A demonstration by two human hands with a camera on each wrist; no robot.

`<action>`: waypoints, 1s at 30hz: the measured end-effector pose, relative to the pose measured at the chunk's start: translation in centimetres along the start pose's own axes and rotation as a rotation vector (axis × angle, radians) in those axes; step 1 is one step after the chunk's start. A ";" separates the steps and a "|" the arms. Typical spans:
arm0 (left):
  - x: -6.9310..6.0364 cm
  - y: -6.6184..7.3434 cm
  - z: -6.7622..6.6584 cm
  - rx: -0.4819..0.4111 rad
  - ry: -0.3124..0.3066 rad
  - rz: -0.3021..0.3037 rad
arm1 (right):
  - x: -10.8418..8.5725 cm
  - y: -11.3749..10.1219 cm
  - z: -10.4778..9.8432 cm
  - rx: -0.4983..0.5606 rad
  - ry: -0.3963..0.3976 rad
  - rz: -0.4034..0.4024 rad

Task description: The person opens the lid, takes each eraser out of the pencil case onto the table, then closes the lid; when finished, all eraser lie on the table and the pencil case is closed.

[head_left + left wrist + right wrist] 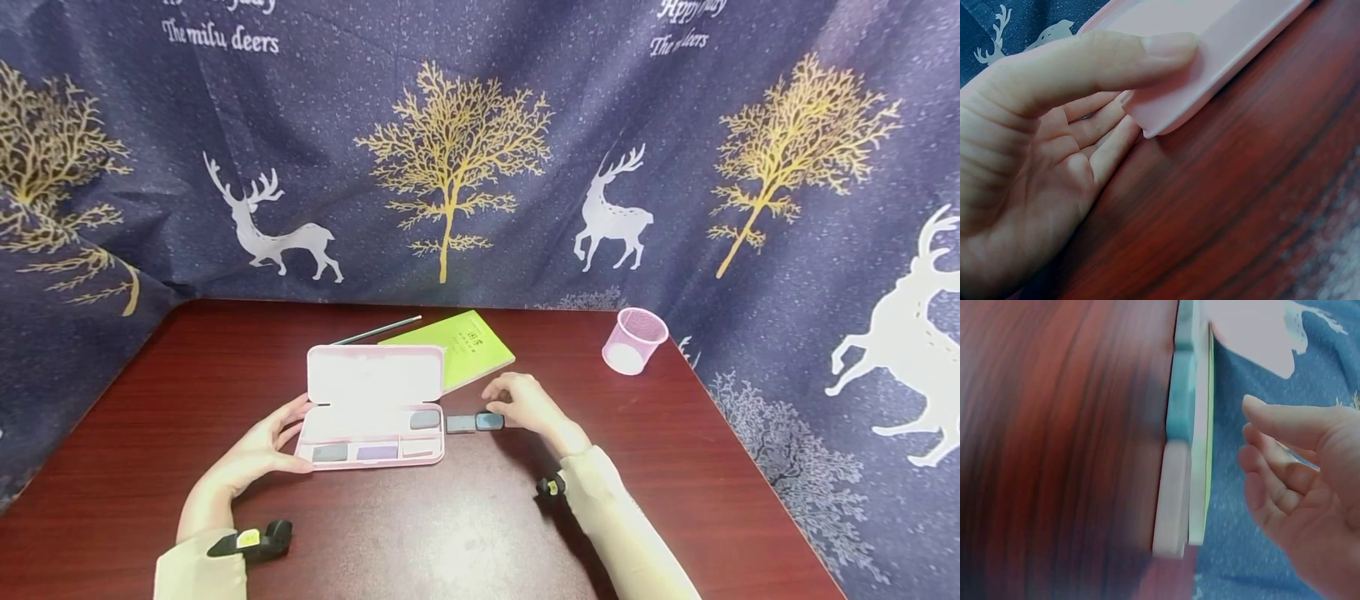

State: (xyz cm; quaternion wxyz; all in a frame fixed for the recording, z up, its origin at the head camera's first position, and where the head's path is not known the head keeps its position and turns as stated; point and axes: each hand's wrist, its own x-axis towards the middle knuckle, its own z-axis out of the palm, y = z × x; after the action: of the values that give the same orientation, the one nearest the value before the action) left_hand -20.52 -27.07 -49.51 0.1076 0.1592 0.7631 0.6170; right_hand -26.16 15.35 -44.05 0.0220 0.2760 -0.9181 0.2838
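A pink pencil case lies on the table with its lid raised. My left hand holds its left end, the thumb at the front corner and the other fingers round the side; the left wrist view shows the thumb over the case wall. Inside are a dark grey block, another grey block and a purple piece. To the case's right, a grey block, a teal block and a whitish block form a row. Beside them my right hand hovers, fingers loosely bent, holding nothing.
Behind the case lie a yellow-green book and a thin green pencil. A pink mesh pen holder stands at the back right. A dark blue cloth with deer and trees hangs behind the table.
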 end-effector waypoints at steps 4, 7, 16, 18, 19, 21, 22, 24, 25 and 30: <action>0.0 0.1 0.0 0.002 0.000 0.000 | 0.8 -1.2 1.1 0.024 0.007 -0.035; 0.0 0.1 0.0 0.002 -0.003 0.005 | 1.3 -2.4 1.8 0.040 -0.005 -0.072; 0.0 0.0 0.0 0.007 0.000 0.005 | 2.3 -5.5 3.7 0.032 -0.091 -0.094; 0.1 0.0 0.0 0.004 0.000 0.004 | 2.5 -5.9 3.9 0.027 -0.104 -0.086; 0.1 -0.1 0.1 0.005 0.000 0.003 | 2.5 -6.1 4.1 0.022 -0.110 -0.084; 0.1 -0.1 0.1 0.007 0.001 -0.001 | 2.6 -6.4 4.3 0.018 -0.118 -0.083; 0.0 -0.2 0.1 0.012 0.002 -0.003 | 2.6 -6.5 4.4 0.020 -0.120 -0.088; 0.0 -0.2 0.1 0.015 0.002 -0.007 | 2.8 -6.7 4.6 0.008 -0.124 -0.098; 0.0 -0.1 0.1 0.015 0.000 -0.006 | 2.8 -6.8 4.7 0.003 -0.125 -0.107; 0.0 0.1 0.0 0.004 -0.004 -0.002 | 3.2 -7.1 5.2 -0.051 -0.138 -0.135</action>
State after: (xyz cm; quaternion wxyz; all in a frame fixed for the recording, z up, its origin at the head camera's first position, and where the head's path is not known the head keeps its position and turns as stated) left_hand -20.45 -27.05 -49.38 0.1095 0.1600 0.7644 0.6149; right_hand -24.55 6.16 -44.14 -0.0151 0.3552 -0.9037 0.2384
